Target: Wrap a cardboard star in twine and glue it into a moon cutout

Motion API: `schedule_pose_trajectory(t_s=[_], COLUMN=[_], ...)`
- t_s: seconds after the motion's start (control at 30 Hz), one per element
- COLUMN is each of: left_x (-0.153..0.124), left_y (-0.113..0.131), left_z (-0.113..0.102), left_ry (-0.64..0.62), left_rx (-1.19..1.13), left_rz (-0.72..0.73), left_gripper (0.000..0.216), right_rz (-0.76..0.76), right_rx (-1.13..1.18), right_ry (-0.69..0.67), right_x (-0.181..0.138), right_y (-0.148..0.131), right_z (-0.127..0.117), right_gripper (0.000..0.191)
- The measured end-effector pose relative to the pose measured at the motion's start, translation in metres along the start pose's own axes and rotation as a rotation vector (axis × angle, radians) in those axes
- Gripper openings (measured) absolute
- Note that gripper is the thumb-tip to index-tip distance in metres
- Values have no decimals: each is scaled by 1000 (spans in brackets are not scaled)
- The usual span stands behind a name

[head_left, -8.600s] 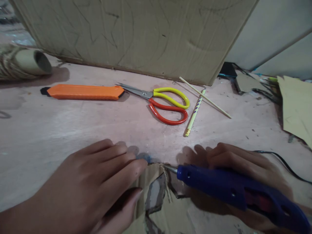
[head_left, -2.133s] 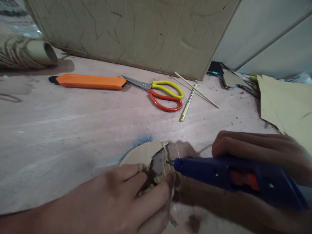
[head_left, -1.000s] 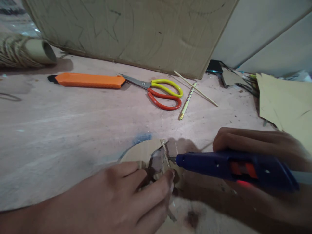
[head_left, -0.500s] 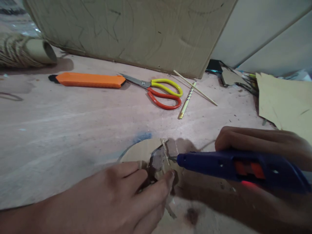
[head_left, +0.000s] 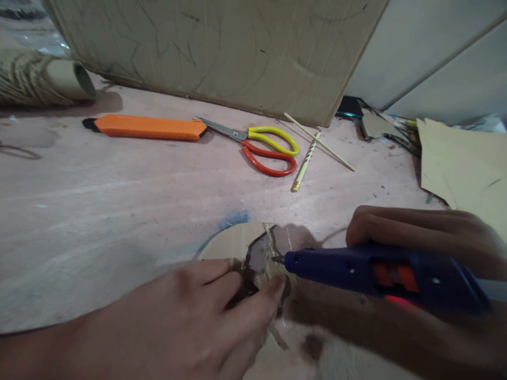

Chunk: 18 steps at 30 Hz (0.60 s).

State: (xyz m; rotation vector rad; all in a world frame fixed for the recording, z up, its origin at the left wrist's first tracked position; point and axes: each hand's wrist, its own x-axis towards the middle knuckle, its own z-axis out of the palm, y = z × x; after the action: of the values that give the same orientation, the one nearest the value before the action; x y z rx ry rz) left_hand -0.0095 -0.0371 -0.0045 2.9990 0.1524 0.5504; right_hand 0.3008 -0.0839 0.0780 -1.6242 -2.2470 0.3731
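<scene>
A round cardboard cutout (head_left: 226, 240) with a jagged opening lies on the table, partly covered by my fingers. My left hand (head_left: 194, 316) is closed on it, with thumb and fingers holding its near side. A short length of twine (head_left: 270, 240) runs along the edge of the opening. My right hand (head_left: 404, 229) is wrapped round a blue hot glue gun (head_left: 332, 270) with a red-lit window. The gun's metal nozzle points left and is at the twine, close to my left thumb; whether it touches is hard to tell.
Beyond the hands lie an orange utility knife (head_left: 150, 127), scissors (head_left: 245, 138) with yellow and red handles, a pencil (head_left: 306, 164) and a thin wooden stick (head_left: 335, 152). A twine roll (head_left: 35, 82) sits far left. Cardboard (head_left: 222, 53) stands behind; a cardboard sheet (head_left: 467, 163) lies right.
The glue gun has shifted slightly left in my right hand's grip, its nozzle moving along the twine. My left hand stays on the cardboard cutout. The whole view has shifted slightly.
</scene>
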Motion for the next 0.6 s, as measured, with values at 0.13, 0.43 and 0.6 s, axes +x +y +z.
schedule_pose_trajectory(t_s=[0.13, 0.43, 0.6], left_x=[1, -1, 0], left_y=[-1, -3, -4], left_z=[-1, -1, -1], left_ry=[0, 11, 0], left_rx=[-19, -28, -21], left_rz=[-2, 0, 4], left_gripper=[33, 33, 34], right_rz=[29, 23, 39], right_rx=[-21, -59, -66], right_ry=[-1, 21, 24], right_x=[1, 0, -2], right_y=[-2, -7, -3], right_z=[-2, 3, -3], right_gripper=[59, 61, 59])
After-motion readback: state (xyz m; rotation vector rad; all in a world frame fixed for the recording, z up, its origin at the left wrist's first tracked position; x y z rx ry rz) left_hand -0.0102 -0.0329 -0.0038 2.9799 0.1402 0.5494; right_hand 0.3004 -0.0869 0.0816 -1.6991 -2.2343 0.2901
